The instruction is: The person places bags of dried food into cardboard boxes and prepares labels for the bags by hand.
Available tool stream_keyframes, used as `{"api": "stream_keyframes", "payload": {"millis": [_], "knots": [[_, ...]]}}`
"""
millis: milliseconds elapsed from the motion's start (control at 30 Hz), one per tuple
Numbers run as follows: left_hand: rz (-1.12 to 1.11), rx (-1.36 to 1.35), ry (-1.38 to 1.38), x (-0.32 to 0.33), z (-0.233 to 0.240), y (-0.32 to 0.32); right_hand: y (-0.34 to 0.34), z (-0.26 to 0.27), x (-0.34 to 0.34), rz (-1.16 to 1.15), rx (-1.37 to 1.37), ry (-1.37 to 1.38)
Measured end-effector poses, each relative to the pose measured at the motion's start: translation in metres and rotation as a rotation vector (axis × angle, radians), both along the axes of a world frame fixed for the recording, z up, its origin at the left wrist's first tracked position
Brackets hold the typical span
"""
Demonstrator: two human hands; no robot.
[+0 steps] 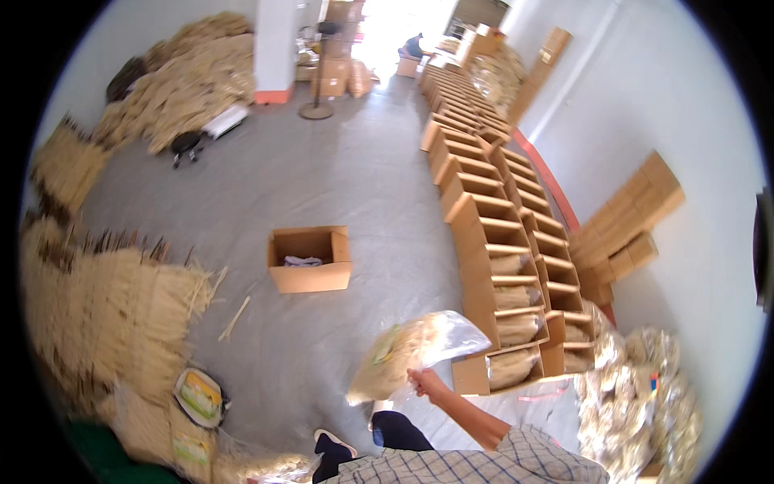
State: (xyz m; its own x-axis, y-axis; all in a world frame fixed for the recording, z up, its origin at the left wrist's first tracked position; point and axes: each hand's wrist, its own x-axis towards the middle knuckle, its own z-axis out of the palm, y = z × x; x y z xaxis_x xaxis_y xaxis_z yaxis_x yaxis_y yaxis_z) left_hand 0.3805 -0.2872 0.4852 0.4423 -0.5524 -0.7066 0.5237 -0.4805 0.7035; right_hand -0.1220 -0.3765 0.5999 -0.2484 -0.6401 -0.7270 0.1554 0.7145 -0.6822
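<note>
My right hand (425, 383) grips a clear plastic bag (417, 351) of pale, straw-coloured strands by its near side. Loose transparent film forms one end of the bag, and a green-and-yellow label shows through the other. The bag hangs over the grey floor, left of the nearest open cardboard cartons (471, 375). Several of those cartons hold similar bags, one of them a packed bag (513, 367) in the front carton. My left hand is out of view.
A lone open carton (309, 278) with cloth inside stands ahead. Strand bundles (127, 308) lie left, beside a tray of labels (201, 396). Filled bags (635, 393) pile up right, near stacked cartons (629, 206). A stool (186, 143), a pole stand (316, 111) and a seated person (413, 47) are farther off.
</note>
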Motion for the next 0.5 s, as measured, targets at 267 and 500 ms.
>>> {"api": "stream_keyframes", "payload": {"millis": [267, 500], "knots": [[-0.395, 0.003, 0.001, -0.091, 0.038, -0.123, 0.067, 0.084, -0.129, -0.302, -0.227, 0.152], [-0.626, 0.049, 0.033, -0.177, 0.053, -0.193, 0.104, 0.117, -0.212, -0.593, -0.466, -0.230]]}}
